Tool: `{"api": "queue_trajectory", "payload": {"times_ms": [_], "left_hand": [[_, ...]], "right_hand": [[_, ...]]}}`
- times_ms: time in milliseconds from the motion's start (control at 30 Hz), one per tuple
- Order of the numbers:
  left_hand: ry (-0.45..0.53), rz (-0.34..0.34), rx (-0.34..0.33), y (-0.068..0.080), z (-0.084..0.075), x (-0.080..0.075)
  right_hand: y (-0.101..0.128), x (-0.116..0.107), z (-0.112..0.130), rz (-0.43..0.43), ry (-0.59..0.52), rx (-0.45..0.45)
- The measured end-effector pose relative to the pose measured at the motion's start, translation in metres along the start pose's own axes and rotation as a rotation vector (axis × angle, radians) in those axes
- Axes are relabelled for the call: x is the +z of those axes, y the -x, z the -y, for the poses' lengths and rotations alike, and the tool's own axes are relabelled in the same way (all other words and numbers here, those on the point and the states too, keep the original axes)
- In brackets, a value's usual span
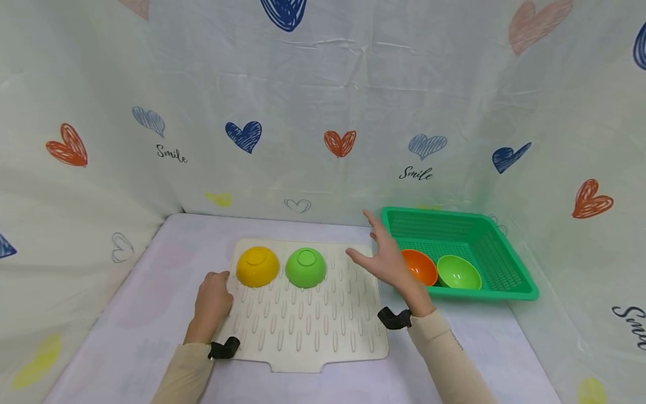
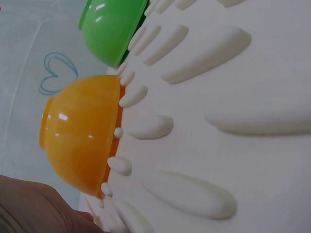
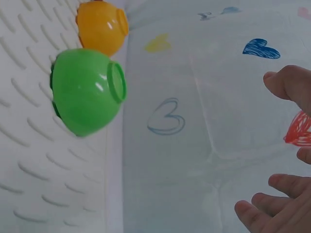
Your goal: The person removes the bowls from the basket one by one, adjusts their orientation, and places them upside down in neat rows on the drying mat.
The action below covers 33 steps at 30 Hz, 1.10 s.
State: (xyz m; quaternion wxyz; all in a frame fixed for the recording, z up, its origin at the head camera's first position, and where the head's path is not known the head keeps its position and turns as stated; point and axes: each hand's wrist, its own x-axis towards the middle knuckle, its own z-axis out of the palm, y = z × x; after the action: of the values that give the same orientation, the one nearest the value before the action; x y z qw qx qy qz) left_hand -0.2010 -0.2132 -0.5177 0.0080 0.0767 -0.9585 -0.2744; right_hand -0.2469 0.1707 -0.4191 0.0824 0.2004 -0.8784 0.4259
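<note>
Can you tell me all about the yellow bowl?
The yellow bowl is small, round and shiny, and looks like plastic. It sits upside down, its foot ring on top, on the ribbed white drying mat, at the far left corner. A green bowl sits beside it. The left hand rests close by, not touching it.

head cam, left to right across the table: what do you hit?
left hand → yellow bowl → green bowl on the mat → right hand → orange bowl → green bowl in the basket → right wall of the green basket
</note>
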Motion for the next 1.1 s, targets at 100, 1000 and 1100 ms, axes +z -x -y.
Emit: {"api": "queue_trajectory", "payload": {"times_ms": [100,1000,1100], "left_hand": [[-0.009,-0.009,0.004,-0.001,0.001,0.001],[-0.010,-0.043,0.013,0.001,0.005,0.003],[-0.008,-0.041,0.002,0.000,0.004,0.003]], "right_hand": [[-0.007,-0.020,0.000,-0.001,0.042,0.032],[-0.033,-0.106,-0.102,0.237,0.268,0.274],[-0.034,-0.109,-0.109,0.274,0.289,0.285]]}}
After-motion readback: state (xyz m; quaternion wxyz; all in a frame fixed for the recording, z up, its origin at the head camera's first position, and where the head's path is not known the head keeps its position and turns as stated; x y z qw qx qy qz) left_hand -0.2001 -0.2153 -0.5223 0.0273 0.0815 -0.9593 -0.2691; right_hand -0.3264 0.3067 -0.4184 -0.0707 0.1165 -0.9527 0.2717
